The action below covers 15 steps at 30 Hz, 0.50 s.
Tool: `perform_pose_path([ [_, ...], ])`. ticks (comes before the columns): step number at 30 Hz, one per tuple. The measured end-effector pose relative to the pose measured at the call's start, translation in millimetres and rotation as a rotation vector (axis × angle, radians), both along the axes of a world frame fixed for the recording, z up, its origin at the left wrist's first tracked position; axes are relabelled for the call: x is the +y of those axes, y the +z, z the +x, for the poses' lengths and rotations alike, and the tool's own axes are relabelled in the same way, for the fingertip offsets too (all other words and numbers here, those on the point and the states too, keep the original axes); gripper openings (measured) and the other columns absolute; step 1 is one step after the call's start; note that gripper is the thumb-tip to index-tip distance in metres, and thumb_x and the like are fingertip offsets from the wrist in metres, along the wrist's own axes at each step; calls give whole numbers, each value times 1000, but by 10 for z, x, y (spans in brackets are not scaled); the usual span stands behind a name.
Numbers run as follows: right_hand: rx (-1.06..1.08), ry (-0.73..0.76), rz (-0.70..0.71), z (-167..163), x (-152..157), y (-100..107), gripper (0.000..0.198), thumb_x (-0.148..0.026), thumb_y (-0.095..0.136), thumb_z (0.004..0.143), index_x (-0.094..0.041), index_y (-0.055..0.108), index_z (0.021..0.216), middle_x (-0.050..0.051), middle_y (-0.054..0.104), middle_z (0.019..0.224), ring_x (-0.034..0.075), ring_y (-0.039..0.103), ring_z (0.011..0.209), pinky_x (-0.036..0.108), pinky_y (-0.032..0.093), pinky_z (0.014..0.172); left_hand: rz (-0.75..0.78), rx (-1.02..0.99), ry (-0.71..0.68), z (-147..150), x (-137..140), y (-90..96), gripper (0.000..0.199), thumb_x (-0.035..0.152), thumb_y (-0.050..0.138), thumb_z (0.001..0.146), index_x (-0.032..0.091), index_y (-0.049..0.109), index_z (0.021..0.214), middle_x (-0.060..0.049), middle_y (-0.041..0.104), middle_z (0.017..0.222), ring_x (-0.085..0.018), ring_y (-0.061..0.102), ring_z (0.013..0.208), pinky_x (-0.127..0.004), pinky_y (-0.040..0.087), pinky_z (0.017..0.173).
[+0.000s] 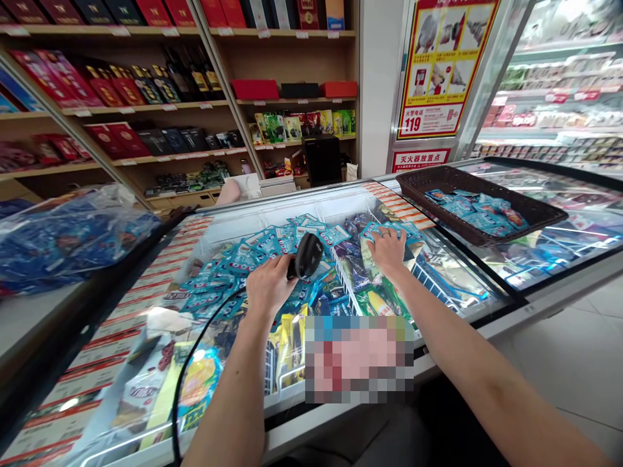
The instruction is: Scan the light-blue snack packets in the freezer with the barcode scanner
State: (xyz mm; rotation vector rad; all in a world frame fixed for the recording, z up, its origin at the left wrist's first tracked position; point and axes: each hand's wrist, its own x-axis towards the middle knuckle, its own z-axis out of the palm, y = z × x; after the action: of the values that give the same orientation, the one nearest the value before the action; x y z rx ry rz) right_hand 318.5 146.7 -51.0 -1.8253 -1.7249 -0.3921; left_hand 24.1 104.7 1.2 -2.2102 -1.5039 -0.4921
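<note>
While the left hand [270,285] holds a black scanner [309,255], the right hand [388,251], its grip hard to tell, touches some of the blue packets [257,250] strewn across the freezer [287,434], near a brown basket [548,217] holding more.

Scanner [309,255]: hard plastic, black, smooth, light sheen. Cable [183,363]: rubbery-looking coating, smooth. Packets [238,256]: blue film, glossy, lightly creased. Basket [487,235]: dark brown weave, ridged. Divider [344,280]: wire, white-coated. Freezer rim [292,433]: white, smooth. Bag [73,227]: clear plastic, crinkled, shiny. Shelving [287,34]: pale, wood-look, low sheen. Poster [450,55]: printed, smooth. Floor [584,370]: tile, pale, smooth, faintly reflective.
</note>
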Motion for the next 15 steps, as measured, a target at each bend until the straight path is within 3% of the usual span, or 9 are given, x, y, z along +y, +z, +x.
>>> perform_pose_path([
  [3, -18, 68, -16, -37, 18, 17, 43, -40, 37, 91, -17, 54, 123, 12, 49, 133, 30, 32, 128, 55, 10, 106, -7, 3, 0, -2, 0, 1, 31, 34, 50, 80, 23, 56, 108, -6, 66, 95, -23, 60, 90, -29, 38, 63],
  [9, -165, 422, -145, -257, 37, 26, 59, -52, 24, 92, -22, 29, 142, 3, 33, 146, 23, 20, 137, 48, 7, 111, 10, 1, 3, 11, -11, -4, 29, 33, 50, 80, 24, 57, 106, -5, 66, 92, -23, 61, 88, -29, 39, 63],
  [12, -176, 499, -197, -297, 27, 31, 58, -56, 23, 91, -26, 33, 140, 2, 40, 142, 24, 22, 136, 50, 4, 111, 5, -8, -3, 18, -17, -4, 30, 33, 51, 79, 24, 58, 107, -6, 66, 92, -24, 61, 89, -29, 40, 64],
  [15, -113, 501, -165, -288, 5, 70, 53, -55, 26, 91, -26, 47, 130, 3, 57, 126, 24, 38, 125, 49, 9, 109, 5, -9, -11, 19, -15, -6, 31, 33, 51, 79, 23, 58, 107, -7, 67, 92, -24, 61, 89, -29, 41, 65],
])
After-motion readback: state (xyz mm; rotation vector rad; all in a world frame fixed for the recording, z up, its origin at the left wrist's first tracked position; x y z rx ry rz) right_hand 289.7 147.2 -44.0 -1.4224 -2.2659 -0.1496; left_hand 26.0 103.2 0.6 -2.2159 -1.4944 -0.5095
